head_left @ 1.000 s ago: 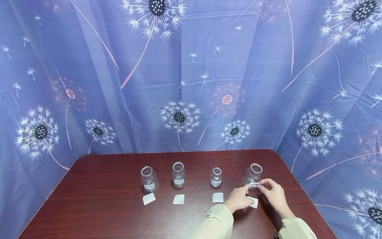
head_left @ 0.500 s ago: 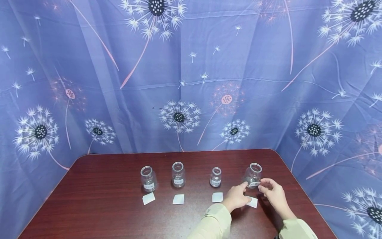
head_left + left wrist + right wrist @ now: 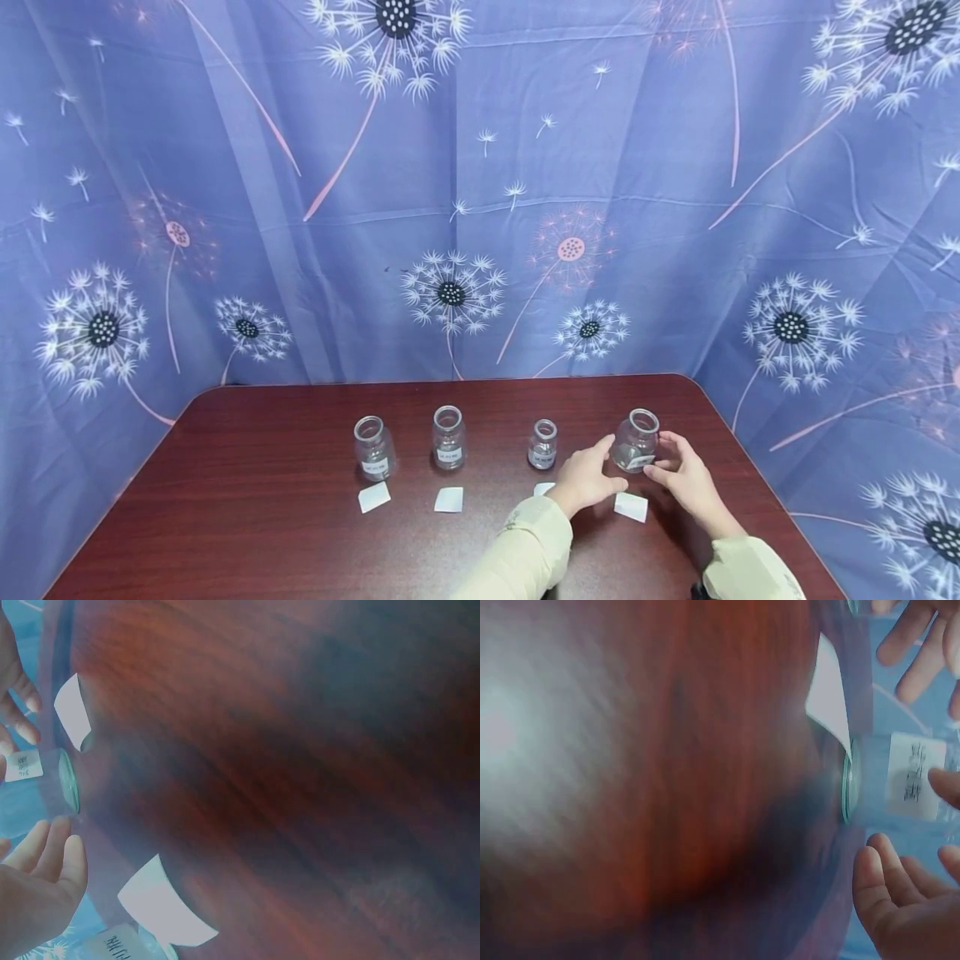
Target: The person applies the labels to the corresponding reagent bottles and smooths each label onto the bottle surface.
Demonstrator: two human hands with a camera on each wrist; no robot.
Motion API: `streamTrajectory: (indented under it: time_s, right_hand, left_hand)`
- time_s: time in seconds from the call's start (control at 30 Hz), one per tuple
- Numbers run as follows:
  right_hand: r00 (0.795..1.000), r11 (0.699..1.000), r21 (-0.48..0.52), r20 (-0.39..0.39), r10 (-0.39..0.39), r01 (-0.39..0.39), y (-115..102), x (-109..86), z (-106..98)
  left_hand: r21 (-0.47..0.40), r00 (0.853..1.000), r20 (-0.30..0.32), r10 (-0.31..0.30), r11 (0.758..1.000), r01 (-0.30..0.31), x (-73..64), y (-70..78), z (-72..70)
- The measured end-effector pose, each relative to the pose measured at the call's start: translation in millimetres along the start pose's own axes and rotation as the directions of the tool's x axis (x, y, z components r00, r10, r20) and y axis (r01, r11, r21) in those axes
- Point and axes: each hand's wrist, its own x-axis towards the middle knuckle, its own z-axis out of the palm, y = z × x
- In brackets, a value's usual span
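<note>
In the head view, a clear glass jar [image 3: 635, 442] stands at the far right of a row, with a white printed label [image 3: 641, 462] low on its front. My right hand [image 3: 686, 479] is beside it, fingers along its right side and thumb near the label's edge. The right wrist view shows a thumb over the label [image 3: 915, 776] and loosely extended fingers [image 3: 877, 870] beside the jar. Left of the jar, my left hand [image 3: 585, 479] has its fingers spread, apart from the label. A small white paper [image 3: 631, 507] lies in front of the jar.
Three more labelled glass jars stand to the left: a small one [image 3: 543, 446], a taller one [image 3: 448, 440] and a wide one [image 3: 373, 450]. White papers [image 3: 448, 500] lie before them on the dark red table [image 3: 285, 517]. A blue curtain [image 3: 450, 208] hangs behind.
Both hands were at the label's ends before the jar; the label now sits against the glass. My left hand has let go and drawn left, uncovering the paper. The right fingers have spread.
</note>
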Motion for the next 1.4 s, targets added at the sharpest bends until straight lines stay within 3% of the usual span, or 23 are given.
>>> streamTrajectory:
  time_s: [0.23, 0.4, 0.63, 0.97, 1.23, 1.4]
  right_hand:
    - [0.99, 0.995, -0.029, 0.106, -0.089, 0.092, 5.1, 18.0, -6.1]
    - [0.981, 0.994, -0.011, 0.163, -0.109, 0.112, 2.7, 22.4, -7.4]
    - [0.985, 0.996, -0.024, 0.154, -0.083, 0.087, 0.4, 19.2, -5.9]
    - [0.984, 0.995, -0.078, 0.169, -0.052, 0.066, 0.3, 10.7, -4.1]
    - [0.982, 0.987, -0.145, 0.187, -0.04, 0.068, -0.3, 3.8, -0.4]
    - [0.984, 0.979, -0.164, 0.153, -0.091, 0.116, -0.6, -0.3, 2.2]
  left_hand:
    - [0.051, 0.997, 0.005, 0.075, 0.996, -0.075, 3.7, 1.3, -6.0]
    - [0.095, 0.993, 0.021, 0.117, 0.988, -0.119, 4.9, 1.3, -7.4]
    - [0.113, 0.995, 0.048, 0.082, 0.99, -0.087, 5.9, -1.4, -6.3]
    - [0.073, 0.994, -0.023, 0.11, 0.992, -0.108, 2.6, -7.2, -0.6]
    - [0.13, 0.991, -0.039, 0.131, 0.984, -0.125, 4.1, -8.9, 3.5]
    - [0.178, 0.991, -0.086, 0.102, 0.98, -0.086, 2.2, -5.1, 7.6]
